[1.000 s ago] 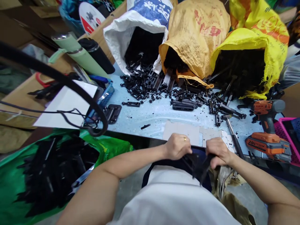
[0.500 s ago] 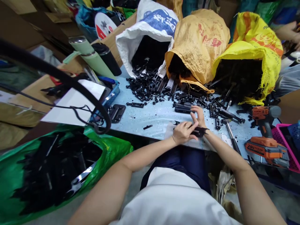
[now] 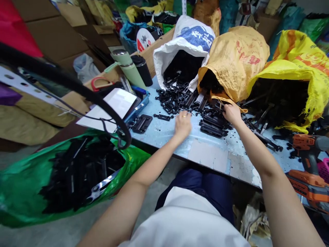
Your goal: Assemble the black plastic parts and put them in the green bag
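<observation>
My left hand (image 3: 183, 124), with a ring on one finger, reaches down to the near edge of a heap of small black parts (image 3: 171, 100) and loose screws. Its fingers are bent and drawn together, their tips among the small pieces; what they pinch is too small to name. My right hand (image 3: 232, 113) is at the orange sack (image 3: 239, 58), by the lower lip of its mouth. The fingers curl in over black parts there, and their tips are hidden. Between the hands lie several long black bar-shaped parts (image 3: 213, 127), side by side.
A white sack (image 3: 177, 46) and a yellow sack (image 3: 290, 72) flank the orange one. An orange cordless drill (image 3: 308, 168) stands at right. A green bag (image 3: 23, 185) of black parts is at lower left. A black cable (image 3: 102, 109) hangs across the left side.
My hands were together over a black part near the front edge. They have separated and moved forward, the left to the small parts, the right to the orange sack. The view has shifted left.
</observation>
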### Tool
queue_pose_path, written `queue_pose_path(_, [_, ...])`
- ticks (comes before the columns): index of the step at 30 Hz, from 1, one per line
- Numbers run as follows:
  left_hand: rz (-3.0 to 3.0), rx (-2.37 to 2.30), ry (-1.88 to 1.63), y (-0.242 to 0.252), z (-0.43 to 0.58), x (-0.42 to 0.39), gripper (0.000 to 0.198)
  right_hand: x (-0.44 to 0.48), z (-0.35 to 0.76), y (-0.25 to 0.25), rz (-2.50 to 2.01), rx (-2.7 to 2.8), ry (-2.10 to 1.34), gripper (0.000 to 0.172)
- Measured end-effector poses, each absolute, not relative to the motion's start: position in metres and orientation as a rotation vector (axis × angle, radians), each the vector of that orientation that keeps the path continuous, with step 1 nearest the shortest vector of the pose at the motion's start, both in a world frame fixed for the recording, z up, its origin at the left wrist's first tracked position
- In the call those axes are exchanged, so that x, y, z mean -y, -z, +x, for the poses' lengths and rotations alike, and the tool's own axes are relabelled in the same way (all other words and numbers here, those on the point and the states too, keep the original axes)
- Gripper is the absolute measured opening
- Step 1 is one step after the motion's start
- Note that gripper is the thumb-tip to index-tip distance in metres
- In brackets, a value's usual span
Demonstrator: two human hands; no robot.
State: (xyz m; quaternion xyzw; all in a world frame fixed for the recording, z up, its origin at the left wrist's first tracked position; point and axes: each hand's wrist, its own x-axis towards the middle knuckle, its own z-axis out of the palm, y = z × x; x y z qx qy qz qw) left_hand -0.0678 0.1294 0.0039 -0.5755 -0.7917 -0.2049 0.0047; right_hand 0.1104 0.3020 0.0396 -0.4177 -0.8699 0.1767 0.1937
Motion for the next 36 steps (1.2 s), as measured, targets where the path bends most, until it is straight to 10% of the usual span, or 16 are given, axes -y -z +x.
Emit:
queue_pose_path(3, [-1.579,2.749,0.452,-0.001,-0.131,-0.111,0.040,-0.262,0.133,-0.043,-1.075,2.323,-0.791,0.023])
queue_pose_path(8, [-1.706,2.792,0.456,0.008,-0.160,-0.104,0.035,-0.171,0.168,-0.016,-0.812,1.983,-1.418,0.066])
queue_pose_path(15, [-2.102,2.496,1.032,0.002,-0.094,-0.090,0.027,-0.137,0.251,0.003,-0.998,2.305,-0.858,0.037])
queue_pose_path(24, [-2.238,2.452,1.450,-0.003,-0.015,-0.076,0.033,-0.131,0.234,0.014,-0.882,2.738,-0.449,0.042])
queue_pose_path(36, [-2.228,2.345,1.684,-0.014,0.020,-0.053,0.032,-0.117,0.163,-0.011,-1.004,1.784,-1.528,0.064])
